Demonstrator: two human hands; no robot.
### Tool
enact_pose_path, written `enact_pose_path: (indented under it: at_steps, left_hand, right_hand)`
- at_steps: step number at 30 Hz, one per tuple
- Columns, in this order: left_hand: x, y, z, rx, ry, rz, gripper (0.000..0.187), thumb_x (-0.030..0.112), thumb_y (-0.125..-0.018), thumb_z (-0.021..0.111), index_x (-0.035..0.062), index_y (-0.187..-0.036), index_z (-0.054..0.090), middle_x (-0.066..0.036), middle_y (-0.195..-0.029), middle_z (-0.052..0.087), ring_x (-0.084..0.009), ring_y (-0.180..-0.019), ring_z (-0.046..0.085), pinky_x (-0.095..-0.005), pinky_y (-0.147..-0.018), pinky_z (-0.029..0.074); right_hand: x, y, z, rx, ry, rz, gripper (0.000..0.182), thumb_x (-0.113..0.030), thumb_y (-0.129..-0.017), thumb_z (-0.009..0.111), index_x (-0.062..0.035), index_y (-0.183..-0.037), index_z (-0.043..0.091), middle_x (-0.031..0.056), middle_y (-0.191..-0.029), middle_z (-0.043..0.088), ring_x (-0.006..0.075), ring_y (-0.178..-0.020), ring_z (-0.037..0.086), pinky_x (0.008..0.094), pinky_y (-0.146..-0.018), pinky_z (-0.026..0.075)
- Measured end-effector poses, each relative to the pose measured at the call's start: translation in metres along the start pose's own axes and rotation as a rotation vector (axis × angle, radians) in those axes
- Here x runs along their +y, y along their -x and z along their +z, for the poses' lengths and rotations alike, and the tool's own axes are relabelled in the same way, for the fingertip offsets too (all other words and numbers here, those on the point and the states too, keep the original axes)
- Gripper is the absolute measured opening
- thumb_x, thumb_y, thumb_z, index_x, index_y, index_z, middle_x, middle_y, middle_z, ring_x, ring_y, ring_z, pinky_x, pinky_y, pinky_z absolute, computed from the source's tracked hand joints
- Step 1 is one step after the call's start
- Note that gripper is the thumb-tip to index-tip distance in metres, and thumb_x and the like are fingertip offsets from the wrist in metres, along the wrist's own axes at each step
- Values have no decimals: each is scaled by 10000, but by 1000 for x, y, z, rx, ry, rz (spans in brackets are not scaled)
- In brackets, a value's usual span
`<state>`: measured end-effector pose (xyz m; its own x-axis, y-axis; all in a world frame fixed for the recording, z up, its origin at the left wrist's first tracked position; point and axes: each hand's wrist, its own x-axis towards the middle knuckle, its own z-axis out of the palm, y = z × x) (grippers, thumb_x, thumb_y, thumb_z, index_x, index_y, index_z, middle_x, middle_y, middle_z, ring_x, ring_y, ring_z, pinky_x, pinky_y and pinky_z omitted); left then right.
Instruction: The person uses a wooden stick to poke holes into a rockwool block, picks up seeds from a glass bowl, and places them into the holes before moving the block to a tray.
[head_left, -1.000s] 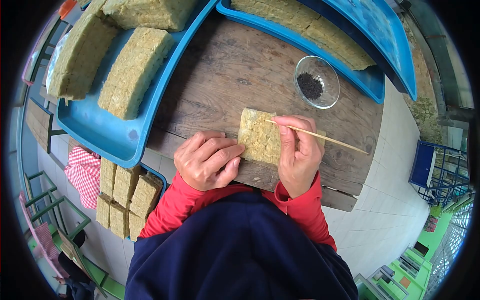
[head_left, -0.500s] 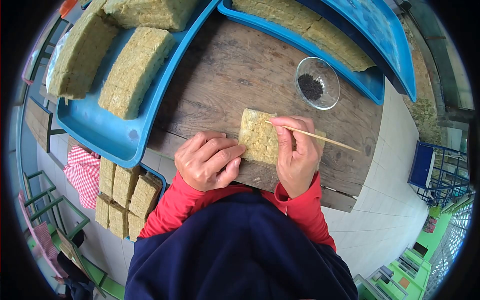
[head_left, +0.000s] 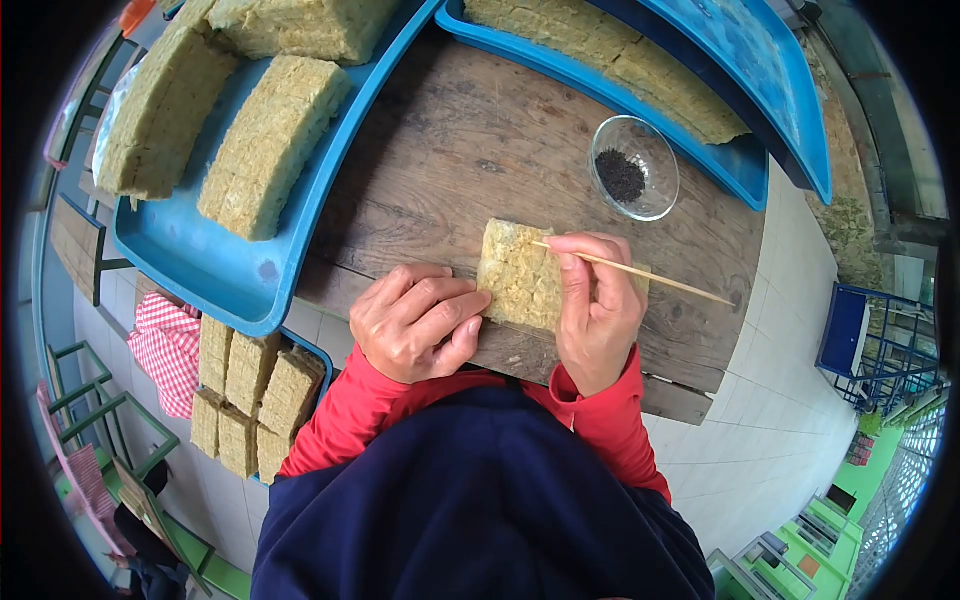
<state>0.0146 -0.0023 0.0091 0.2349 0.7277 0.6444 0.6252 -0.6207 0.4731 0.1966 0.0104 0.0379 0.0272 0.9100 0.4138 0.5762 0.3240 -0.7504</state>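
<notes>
Two bare hands work over a small yellowish fibrous slab [head_left: 518, 275], likely rockwool, which lies flat on the wooden desk [head_left: 450, 150] near its front edge. The left hand [head_left: 415, 322] rests just beside the slab's left edge, its fingers [head_left: 445, 305] curled together with the tips touching the slab's side, holding nothing. The right hand [head_left: 597, 305] lies over the slab's right part; its fingers [head_left: 575, 270] are clamped on a thin wooden skewer [head_left: 640, 275]. The skewer's near tip sits on the slab's upper surface, and its long end slants away to the right, out over the desk.

Behind the right hand, a small clear glass bowl [head_left: 634, 165] stands on the desk with a little heap of dark seeds [head_left: 620, 175] in it, apart from the slab. A blue tray [head_left: 215, 275] at the left carries several larger fibrous blocks [head_left: 270, 140], and another blue tray [head_left: 740, 165] at the back right holds more of the same material. Below the desk edge, at the left, more cut blocks [head_left: 250, 395] sit in a lower tray, beside a red-and-white checked cloth [head_left: 168, 350]. Red sleeves [head_left: 350, 410] cover both wrists.
</notes>
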Motion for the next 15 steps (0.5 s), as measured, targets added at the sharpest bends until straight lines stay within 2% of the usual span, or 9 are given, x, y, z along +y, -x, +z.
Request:
enact_pose_path:
  at_steps: [4, 8, 10, 12, 15]
  left_hand:
    - [2, 3, -2, -45, 22, -30, 143, 154, -724, 678, 110, -846, 737, -22, -811, 693, -224, -753, 648, -314, -639, 532]
    - [2, 3, -3, -40, 18, -30, 147, 147, -717, 677, 111, -846, 737, -20, -812, 693, -221, -757, 648, -312, -639, 531]
    - [1, 2, -2, -41, 22, -32, 148, 146, -715, 677, 111, -846, 737, -19, -813, 693, -221, -759, 649, -312, -639, 531]
    - [-1, 1, 1, 11, -9, -2, 163, 185, -682, 691, 151, -832, 745, 21, -777, 676, -160, -701, 629, -277, -574, 512]
    - [-1, 2, 1, 11, 0, -4, 163, 190, -682, 691, 151, -831, 744, 21, -777, 675, -159, -701, 628, -277, -572, 512]
  right_hand:
    - [7, 4, -1, 54, -225, 133, 80, -15, -926, 599, -36, -968, 664, 74, -893, 658, 185, -805, 606, 281, -699, 477]
    - [1, 2, -2, 42, -218, 121, 87, -12, -919, 603, -38, -973, 666, 82, -903, 659, 200, -805, 609, 290, -705, 484]
    - [-3, 0, -2, 25, -133, 27, 93, -10, -911, 607, -40, -973, 669, 83, -901, 659, 217, -821, 612, 305, -707, 491]
    - [-6, -2, 2, -3, -123, 16, 95, -10, -904, 612, -43, -971, 671, 85, -897, 658, 225, -830, 612, 314, -704, 494]
    - [-9, -3, 5, -45, -69, -6, 98, -10, -894, 620, -48, -966, 674, 85, -886, 654, 235, -843, 610, 326, -696, 499]
